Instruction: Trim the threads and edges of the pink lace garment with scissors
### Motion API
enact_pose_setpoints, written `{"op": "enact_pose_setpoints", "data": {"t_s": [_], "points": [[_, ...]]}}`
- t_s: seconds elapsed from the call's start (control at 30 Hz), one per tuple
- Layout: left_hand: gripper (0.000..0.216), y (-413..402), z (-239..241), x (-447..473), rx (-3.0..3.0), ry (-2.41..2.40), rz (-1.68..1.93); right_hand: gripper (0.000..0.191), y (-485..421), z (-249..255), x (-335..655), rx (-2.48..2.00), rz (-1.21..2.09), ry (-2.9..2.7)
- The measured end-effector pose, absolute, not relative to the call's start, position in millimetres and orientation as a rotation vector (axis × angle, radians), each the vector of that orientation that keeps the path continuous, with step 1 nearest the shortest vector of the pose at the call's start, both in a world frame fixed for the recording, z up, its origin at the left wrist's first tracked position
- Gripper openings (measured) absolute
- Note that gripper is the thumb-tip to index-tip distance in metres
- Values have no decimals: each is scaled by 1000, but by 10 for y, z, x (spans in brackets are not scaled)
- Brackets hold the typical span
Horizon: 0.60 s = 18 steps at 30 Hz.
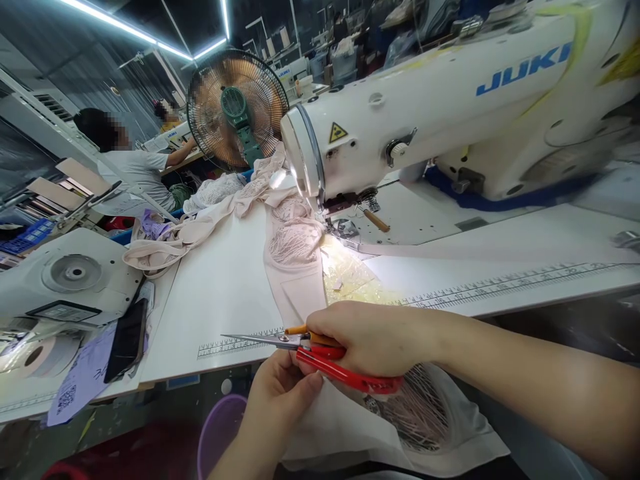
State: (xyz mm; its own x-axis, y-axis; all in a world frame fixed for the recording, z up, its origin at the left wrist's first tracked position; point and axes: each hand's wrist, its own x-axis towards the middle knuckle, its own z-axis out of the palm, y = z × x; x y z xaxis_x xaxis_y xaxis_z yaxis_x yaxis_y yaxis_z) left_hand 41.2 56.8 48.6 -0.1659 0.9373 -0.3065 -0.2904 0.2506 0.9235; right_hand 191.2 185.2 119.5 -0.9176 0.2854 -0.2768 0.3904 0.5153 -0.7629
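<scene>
Gripping red thread snips (320, 360) in my clenched right hand (373, 337), my left hand (283, 393) pinching pale fabric (350, 427) at lower centre, purple bin (220, 433) beneath, contents hidden.

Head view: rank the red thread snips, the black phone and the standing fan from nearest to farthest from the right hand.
1. Red thread snips: held in the right hand.
2. Black phone: left, on the table's near edge.
3. Standing fan: far back, behind the table.

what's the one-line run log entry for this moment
right hand: holds red thread snips | left hand: pinches pale fabric at table edge | sewing machine: behind
</scene>
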Motion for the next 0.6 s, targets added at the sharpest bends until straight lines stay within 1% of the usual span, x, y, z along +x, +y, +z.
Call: {"op": "enact_pose_setpoints", "data": {"t_s": [0.17,0.3,0.43,0.5,0.6], "points": [[28,593,571,427,748,1259,1175,22,1824,1153,1900,633,-1350,2646],[28,588,637,416,816,1342,1043,21,1807,1149,1898,624,-1331,2683],[37,551,600,386,828,1415,933,21,1751,1095,1916,667,-1344,2680],[41,534,565,373,803,1444,970,19,1676,1014,1958,763,-1474,2697],[43,509,527,357,746,1502,1068,11,1494,841,2090,1017,-1823,2633]]}}
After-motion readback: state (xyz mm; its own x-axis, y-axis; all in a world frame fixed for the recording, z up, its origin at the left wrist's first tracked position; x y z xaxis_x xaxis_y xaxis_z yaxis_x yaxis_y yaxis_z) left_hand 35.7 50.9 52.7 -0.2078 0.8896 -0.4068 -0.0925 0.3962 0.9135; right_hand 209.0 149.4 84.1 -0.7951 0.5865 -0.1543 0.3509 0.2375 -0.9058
